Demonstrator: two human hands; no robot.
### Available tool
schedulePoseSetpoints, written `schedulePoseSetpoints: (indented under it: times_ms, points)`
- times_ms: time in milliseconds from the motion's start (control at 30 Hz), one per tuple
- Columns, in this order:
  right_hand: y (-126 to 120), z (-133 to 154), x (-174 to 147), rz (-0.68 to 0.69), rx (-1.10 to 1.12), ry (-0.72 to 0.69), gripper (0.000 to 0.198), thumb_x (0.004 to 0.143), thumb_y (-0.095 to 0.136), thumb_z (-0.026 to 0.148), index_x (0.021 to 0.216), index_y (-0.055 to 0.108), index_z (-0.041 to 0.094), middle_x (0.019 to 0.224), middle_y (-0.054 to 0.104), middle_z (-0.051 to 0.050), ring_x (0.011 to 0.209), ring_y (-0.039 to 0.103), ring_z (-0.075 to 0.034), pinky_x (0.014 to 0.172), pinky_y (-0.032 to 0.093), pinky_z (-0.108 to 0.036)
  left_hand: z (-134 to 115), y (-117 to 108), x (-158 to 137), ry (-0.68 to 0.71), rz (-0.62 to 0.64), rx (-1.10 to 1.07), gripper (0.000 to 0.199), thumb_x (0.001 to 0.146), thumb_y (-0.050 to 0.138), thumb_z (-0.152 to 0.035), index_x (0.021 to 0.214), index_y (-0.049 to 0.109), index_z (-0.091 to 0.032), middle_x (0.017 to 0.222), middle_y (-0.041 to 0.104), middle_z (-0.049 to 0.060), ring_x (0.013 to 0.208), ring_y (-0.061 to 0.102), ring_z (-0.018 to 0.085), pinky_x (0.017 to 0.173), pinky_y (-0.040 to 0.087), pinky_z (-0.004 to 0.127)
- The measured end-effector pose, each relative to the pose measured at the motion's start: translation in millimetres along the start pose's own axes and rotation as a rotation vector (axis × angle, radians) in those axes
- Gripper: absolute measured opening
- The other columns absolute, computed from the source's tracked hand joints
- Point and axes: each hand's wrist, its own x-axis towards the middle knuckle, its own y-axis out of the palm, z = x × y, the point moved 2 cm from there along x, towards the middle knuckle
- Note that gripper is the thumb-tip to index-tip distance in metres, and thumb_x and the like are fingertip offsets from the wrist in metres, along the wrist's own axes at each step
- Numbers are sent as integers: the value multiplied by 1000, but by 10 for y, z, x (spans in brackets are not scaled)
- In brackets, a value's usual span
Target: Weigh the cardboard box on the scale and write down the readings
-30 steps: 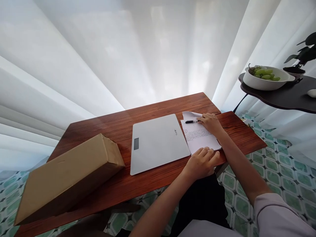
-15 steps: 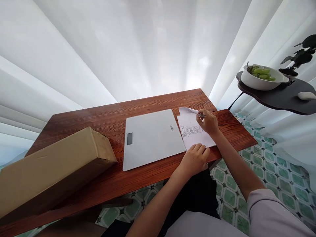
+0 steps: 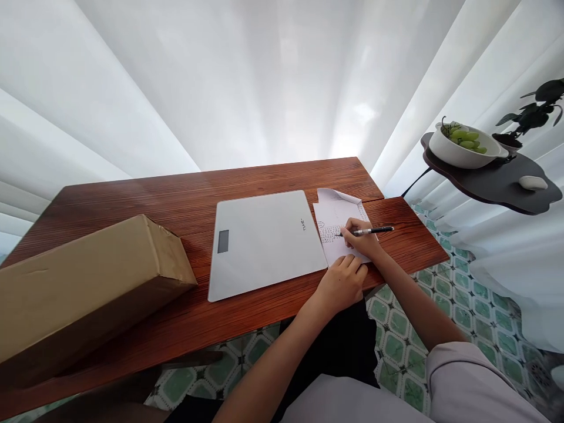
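Observation:
A sheet of white paper (image 3: 333, 210) with rows of small handwriting lies on the wooden table; its far edge is folded up. My right hand (image 3: 360, 236) is closed around a dark pen (image 3: 376, 231), the tip down at the written rows. Across the paper's near edge, by the table's front, rests my left hand (image 3: 345, 278). Its fingers lie loosely over the sheet, slightly bent, and grip nothing that shows. Just left of the paper is a flat white scale (image 3: 268, 244) with a grey display, its right edge close against the sheet.
A brown cardboard box (image 3: 88, 276) takes up the left part of the wooden table (image 3: 176, 194). At the right, a dark side table (image 3: 489, 179) carries a white bowl (image 3: 458, 154) of green grapes, a potted plant (image 3: 526, 120) and a white mouse (image 3: 533, 183). White curtains hang behind.
My right hand has moved down and left from the paper's upper right to the written rows, and the pen has tilted to point left. My left hand stays at the near edge.

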Motion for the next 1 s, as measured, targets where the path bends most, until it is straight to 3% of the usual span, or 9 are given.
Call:
schedulePoseSetpoints:
  times_ms: [100, 200, 367, 567, 1000]
  points:
    - [44, 8, -6, -6, -29, 19, 35, 90, 59, 41, 64, 47, 23, 43, 53, 5, 40, 52, -12, 49, 46, -25, -4, 0, -9, -13, -3, 15, 14, 85, 59, -23, 96, 59, -13, 98, 57, 8, 91, 52, 25, 80, 48, 38]
    - [70, 16, -15, 38, -36, 29, 31, 94, 51, 37, 67, 52, 22, 45, 57, 5, 39, 52, -12, 49, 45, -26, -9, 6, -12, -19, -3, 13, 22, 84, 60, -25, 102, 60, -12, 98, 57, 9, 93, 52, 26, 83, 48, 38]
    - [75, 14, -10, 27, -69, 25, 33, 84, 66, 36, 61, 45, 23, 44, 54, 6, 41, 53, -13, 48, 41, -26, 0, 3, -3, -33, -26, 30, 25, 85, 57, -22, 107, 61, -10, 96, 58, 10, 92, 52, 27, 85, 47, 40]
    - [100, -6, 4, 53, -46, 34, 35, 93, 53, 37, 64, 42, 24, 45, 54, 6, 40, 51, -13, 49, 42, -27, 10, 3, -6, -50, -23, 52, 29, 86, 53, -17, 111, 64, -6, 96, 59, 13, 97, 52, 29, 98, 44, 43]
    - [113, 7, 0, 70, -41, 47, 35, 93, 54, 37, 63, 41, 23, 45, 52, 6, 42, 49, -13, 52, 42, -27, 11, 35, -17, -81, -11, 11, 29, 87, 51, -17, 112, 64, -8, 94, 60, 12, 97, 53, 29, 108, 39, 44]
